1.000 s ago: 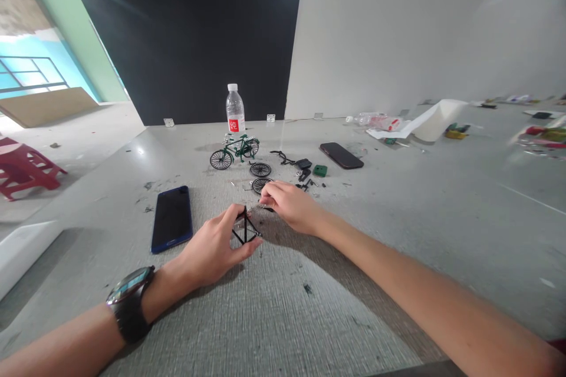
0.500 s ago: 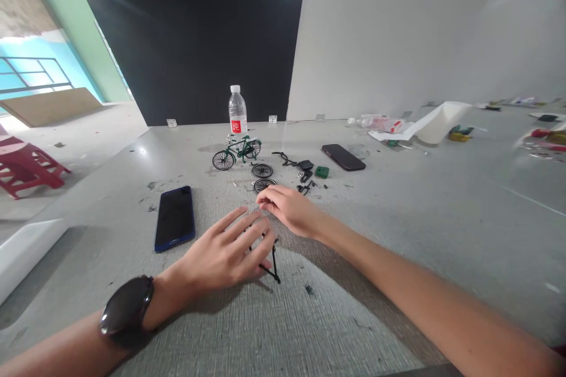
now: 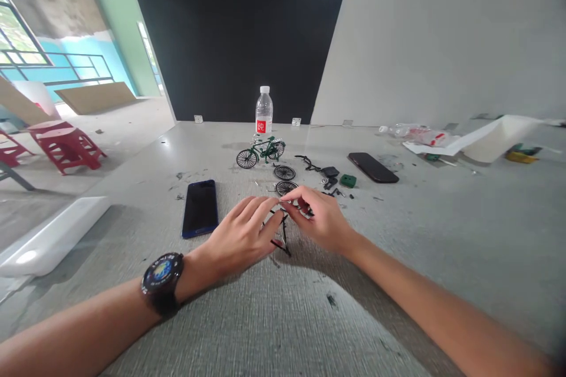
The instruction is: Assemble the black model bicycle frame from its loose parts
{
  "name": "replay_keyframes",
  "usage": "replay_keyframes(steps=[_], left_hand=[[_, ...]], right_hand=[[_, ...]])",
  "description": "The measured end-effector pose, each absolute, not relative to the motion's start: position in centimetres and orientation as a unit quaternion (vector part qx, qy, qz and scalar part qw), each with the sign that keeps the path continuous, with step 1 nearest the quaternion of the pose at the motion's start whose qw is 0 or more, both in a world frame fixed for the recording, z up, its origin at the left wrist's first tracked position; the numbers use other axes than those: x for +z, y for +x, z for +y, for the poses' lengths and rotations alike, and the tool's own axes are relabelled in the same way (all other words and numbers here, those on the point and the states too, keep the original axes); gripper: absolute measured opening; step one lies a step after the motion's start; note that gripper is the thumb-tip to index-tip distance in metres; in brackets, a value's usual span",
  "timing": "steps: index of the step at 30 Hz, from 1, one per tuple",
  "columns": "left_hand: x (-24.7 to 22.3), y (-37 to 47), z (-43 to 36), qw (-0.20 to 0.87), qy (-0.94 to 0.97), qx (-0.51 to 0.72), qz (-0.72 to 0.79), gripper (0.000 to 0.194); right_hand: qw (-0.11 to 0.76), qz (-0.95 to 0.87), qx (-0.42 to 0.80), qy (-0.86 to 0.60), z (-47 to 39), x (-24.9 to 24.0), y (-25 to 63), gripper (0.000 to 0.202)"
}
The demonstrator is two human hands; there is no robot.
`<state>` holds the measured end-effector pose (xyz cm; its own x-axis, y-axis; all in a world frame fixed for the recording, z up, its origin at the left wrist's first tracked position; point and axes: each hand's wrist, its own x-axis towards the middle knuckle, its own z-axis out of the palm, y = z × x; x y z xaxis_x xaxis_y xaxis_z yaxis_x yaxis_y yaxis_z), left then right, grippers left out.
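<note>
My left hand [image 3: 245,231], with a watch [image 3: 163,272] on its wrist, is curled palm down, thumb and fingers closed around a small black bicycle frame [image 3: 285,238] near the middle of my view, over the grey surface [image 3: 420,218]. My right hand [image 3: 322,219] meets it, thumb and forefinger pinching a small piece [image 3: 286,201] I cannot make out. Just beyond lie two spoked wheels [image 3: 284,172], with a green block [image 3: 348,180] to their right. Farther back, a green model bicycle [image 3: 262,152] stands upright before a clear bottle [image 3: 264,109]. A blue-edged phone [image 3: 200,209] lies left of my hands; a black phone [image 3: 374,167] lies farther off, right.
</note>
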<state>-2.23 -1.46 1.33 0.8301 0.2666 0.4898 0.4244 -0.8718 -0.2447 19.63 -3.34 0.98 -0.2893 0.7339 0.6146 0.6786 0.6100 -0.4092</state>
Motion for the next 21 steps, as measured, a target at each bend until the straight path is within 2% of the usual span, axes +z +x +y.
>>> replay_keyframes(steps=[7, 12, 16, 21], left_hand=[[1.2, -2.2, -1.2, 0.183, -0.938, -0.231, -0.181, 0.037], [1.1, -2.3, -1.1, 0.12, -0.938, -0.273, -0.177, 0.046], [0.3, -2.3, -0.8, 0.002, -0.923, -0.317, -0.218, 0.049], [0.0, -2.1, -0.7, -0.246, -0.863, -0.354, -0.264, 0.039]], right_hand=[[0.406, -0.823, 0.035, -0.396, -3.7, 1.5, 19.0, 0.01], [0.457, -0.786, 0.036, -0.414, -3.6, 2.2, 19.6, 0.012], [0.476, -0.747, 0.069, -0.459, -3.8, 2.6, 20.2, 0.014], [0.449, -0.766, 0.1, -0.449, -4.0, 2.3, 19.8, 0.023]])
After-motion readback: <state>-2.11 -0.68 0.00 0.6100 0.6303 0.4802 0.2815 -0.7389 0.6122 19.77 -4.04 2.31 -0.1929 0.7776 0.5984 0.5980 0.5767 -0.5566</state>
